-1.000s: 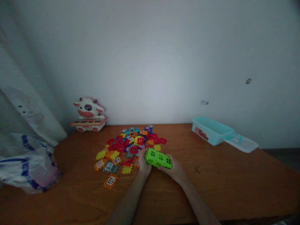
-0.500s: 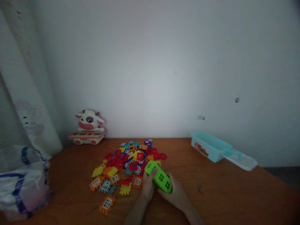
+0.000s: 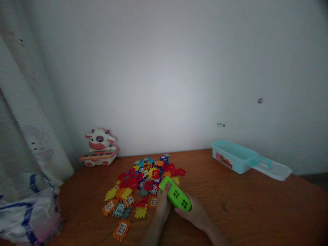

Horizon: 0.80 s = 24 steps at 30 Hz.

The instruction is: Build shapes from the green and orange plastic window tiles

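A long bright green block [image 3: 176, 194] with window-shaped cut-outs, apparently made of joined building pieces, is held slantwise above the table. My left hand [image 3: 163, 203] grips its far left end, thumb on the upper face. Around its near right end my right hand [image 3: 192, 211] is closed; some of those fingers are hidden beneath. Just left of the hands lies a heap of interlocking building pieces [image 3: 133, 177] in red, yellow, orange, grey, blue and purple, several with white window inserts. One orange piece [image 3: 122, 229] lies apart at the near edge of the heap.
A cow-shaped toy keyboard [image 3: 99, 148] stands at the back left by the wall. A light blue plastic box [image 3: 230, 155] sits at the back right, its clear lid [image 3: 273, 168] beside it. At the left is a plastic bag [image 3: 28, 212] near a curtain [image 3: 38, 136].
The camera view has tilted slightly, shifting the scene in the picture. Both hands keep hold of the green block, with little change in their grip.
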### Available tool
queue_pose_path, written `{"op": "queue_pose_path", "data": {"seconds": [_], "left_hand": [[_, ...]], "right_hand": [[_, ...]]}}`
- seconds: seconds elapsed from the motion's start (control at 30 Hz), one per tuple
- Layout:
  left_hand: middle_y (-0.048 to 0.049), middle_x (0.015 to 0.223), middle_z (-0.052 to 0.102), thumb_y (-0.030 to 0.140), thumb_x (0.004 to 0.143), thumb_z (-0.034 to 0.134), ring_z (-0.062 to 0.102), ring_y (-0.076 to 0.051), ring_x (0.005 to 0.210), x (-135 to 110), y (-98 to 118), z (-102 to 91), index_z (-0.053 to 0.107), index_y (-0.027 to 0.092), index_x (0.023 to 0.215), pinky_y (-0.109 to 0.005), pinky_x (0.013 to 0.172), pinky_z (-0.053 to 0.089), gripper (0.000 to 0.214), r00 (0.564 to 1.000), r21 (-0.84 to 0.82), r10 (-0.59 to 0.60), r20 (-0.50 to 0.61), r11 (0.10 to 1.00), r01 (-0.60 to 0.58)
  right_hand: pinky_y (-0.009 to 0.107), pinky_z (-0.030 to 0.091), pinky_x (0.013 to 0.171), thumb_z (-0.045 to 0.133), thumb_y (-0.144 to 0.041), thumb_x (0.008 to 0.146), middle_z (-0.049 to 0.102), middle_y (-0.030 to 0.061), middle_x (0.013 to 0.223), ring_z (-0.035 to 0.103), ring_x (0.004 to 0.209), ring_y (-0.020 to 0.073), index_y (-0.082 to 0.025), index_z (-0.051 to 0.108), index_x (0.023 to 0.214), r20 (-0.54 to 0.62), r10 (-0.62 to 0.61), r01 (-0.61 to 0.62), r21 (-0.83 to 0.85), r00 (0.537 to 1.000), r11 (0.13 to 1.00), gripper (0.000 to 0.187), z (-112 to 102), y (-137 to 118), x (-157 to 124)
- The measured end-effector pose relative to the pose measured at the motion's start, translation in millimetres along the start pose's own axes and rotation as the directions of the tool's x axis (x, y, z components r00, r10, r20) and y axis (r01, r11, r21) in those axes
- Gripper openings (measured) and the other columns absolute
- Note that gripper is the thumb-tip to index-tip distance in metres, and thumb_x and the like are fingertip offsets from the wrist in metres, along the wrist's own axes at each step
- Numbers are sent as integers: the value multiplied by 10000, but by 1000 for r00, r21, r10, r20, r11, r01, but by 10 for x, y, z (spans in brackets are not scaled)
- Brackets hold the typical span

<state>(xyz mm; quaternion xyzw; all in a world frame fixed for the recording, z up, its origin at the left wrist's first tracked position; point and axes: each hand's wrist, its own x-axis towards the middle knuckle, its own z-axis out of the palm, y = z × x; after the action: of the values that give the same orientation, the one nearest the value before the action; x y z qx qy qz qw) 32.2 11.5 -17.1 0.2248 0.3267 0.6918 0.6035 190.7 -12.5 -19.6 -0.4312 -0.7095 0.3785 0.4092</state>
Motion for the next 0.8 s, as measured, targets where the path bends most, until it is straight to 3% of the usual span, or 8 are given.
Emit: {"op": "queue_pose_path", "data": {"seconds": [0.17,0.37,0.6,0.8], "left_hand": [[-127,1020,790,526,611,923,747,-302,977,9,28,-18,763,144,983,-396,907,572,557,997,45,-28,69,999,25],[-135,1054,785,489,576,962,729,-318,1074,3,-12,-139,750,152,988,-435,1014,534,573,997,173,-1,81,985,-13],[-143,1106,781,524,636,927,721,-324,1099,-193,46,-183,756,170,1027,-444,1020,534,554,993,221,40,112,973,-64],[-140,1084,789,542,633,922,736,-323,1041,-213,64,-140,747,179,1025,-459,989,550,562,991,243,76,112,965,-102]], "right_hand": [[422,567,842,800,-521,736,803,86,1045,737,915,296,-225,755,1135,-34,9,-10,-28,999,1000,499,-9,-34,-29],[460,540,917,815,-518,715,776,120,1151,721,1023,314,-198,705,1218,-141,44,-54,-68,989,996,606,-5,-69,-31],[468,540,918,806,-523,714,785,101,1130,727,1010,312,-214,708,1205,-106,29,-35,-57,994,998,589,8,-98,-34],[459,546,900,790,-531,740,784,123,1128,732,998,312,-191,703,1201,-86,22,-29,-76,996,997,579,3,-123,-31]]}}
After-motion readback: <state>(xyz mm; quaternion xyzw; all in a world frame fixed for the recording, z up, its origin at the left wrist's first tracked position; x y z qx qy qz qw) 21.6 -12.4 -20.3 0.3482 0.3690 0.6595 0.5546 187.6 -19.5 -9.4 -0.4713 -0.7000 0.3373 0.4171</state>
